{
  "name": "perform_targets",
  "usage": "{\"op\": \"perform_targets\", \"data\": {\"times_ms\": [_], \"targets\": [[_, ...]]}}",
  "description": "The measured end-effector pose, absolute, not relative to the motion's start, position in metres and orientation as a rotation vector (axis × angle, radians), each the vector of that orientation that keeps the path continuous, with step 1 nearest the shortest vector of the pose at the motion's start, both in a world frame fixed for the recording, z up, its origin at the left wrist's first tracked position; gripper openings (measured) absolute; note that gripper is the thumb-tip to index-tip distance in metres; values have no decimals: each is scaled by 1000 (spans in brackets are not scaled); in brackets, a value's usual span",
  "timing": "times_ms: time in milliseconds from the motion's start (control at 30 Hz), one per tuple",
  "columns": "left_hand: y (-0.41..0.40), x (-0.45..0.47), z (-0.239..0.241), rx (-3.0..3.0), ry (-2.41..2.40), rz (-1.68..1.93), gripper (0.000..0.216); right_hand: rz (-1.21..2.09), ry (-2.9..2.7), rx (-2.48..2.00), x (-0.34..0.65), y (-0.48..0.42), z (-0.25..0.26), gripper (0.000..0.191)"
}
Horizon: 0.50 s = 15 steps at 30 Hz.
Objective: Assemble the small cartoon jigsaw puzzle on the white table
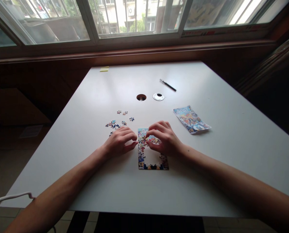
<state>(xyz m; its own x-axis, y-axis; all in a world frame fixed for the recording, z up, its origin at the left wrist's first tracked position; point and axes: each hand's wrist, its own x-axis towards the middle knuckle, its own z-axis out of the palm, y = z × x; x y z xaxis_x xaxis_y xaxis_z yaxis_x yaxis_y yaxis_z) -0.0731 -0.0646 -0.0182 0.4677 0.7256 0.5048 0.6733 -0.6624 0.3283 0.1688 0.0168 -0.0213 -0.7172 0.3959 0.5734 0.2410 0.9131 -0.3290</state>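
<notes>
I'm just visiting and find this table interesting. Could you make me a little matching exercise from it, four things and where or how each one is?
Things:
1. Slim black pen
2. Small yellow paper note
3. Loose multicoloured jigsaw pieces
4. Rectangular multicoloured jigsaw puzzle

Places and states:
A. Scattered just beyond the left hand
B. Partly filled, with a pale gap inside its border
C. At the far left corner of the white table
D. Lying beyond the round silver disc

Right pairs: 1-D, 2-C, 3-A, 4-B

No words can be read on the puzzle [141,158] or the bright paper [191,119]; they look too blurry.
</notes>
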Motion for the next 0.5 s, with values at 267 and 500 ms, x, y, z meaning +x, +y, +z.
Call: {"op": "perform_targets", "data": {"times_ms": [267,500], "targets": [[-66,-76,-19,2608,1257,958,9,384,-2441,-521,178,20,-22,9],[-66,-77,-20,2599,1261,941,10,535,-2502,-507,190,24,-16,8]]}}
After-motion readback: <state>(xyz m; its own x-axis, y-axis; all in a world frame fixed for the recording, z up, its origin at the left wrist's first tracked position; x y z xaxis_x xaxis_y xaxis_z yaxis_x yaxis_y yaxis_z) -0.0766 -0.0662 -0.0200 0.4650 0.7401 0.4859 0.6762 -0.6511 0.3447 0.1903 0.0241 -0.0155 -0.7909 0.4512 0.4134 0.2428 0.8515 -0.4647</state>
